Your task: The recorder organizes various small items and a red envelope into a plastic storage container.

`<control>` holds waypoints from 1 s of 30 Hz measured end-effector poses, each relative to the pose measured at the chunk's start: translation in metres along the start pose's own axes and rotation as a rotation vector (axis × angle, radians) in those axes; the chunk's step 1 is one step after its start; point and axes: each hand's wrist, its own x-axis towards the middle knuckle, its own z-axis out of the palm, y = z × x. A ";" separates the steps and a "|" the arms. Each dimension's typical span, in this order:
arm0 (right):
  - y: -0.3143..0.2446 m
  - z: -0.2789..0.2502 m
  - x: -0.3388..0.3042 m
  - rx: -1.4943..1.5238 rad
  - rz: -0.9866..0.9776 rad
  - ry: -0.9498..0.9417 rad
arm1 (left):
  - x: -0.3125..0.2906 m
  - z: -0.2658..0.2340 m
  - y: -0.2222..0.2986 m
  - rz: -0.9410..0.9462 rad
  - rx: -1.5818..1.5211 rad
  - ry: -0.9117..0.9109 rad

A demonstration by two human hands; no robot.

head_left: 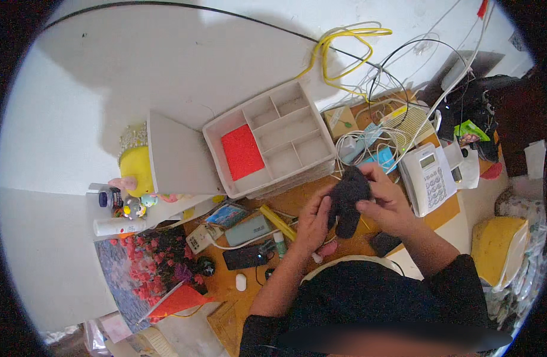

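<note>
fingers of our left hand (312,225) and right hand (392,201) grasp a dark bundle (348,199); we seem mid-adjustment, and next likely need an even grip.

pass: above white tray (285,132) | ahead of right fingers (379,177): tangled white cables (346,143) | right: white telephone (428,178) | left: yellow bar (278,222)

White telephone (427,178) beside tangled white cables (352,143).

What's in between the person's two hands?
A dark bundle, perhaps cloth, lies between the left hand and the right hand, held by both, as the head view shows.
</note>
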 end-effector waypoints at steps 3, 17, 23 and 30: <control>-0.002 0.019 0.018 -0.357 -0.144 0.098 | -0.006 0.006 -0.016 -0.156 -0.158 -0.125; -0.014 0.009 0.116 -0.957 -0.050 -0.209 | 0.033 -0.057 0.055 0.618 1.137 0.385; -0.010 0.032 0.138 -1.406 -0.039 -0.477 | 0.042 -0.086 0.024 0.660 1.200 0.397; -0.022 0.014 0.140 -1.463 -0.095 -0.665 | 0.044 -0.084 0.023 0.599 1.169 0.398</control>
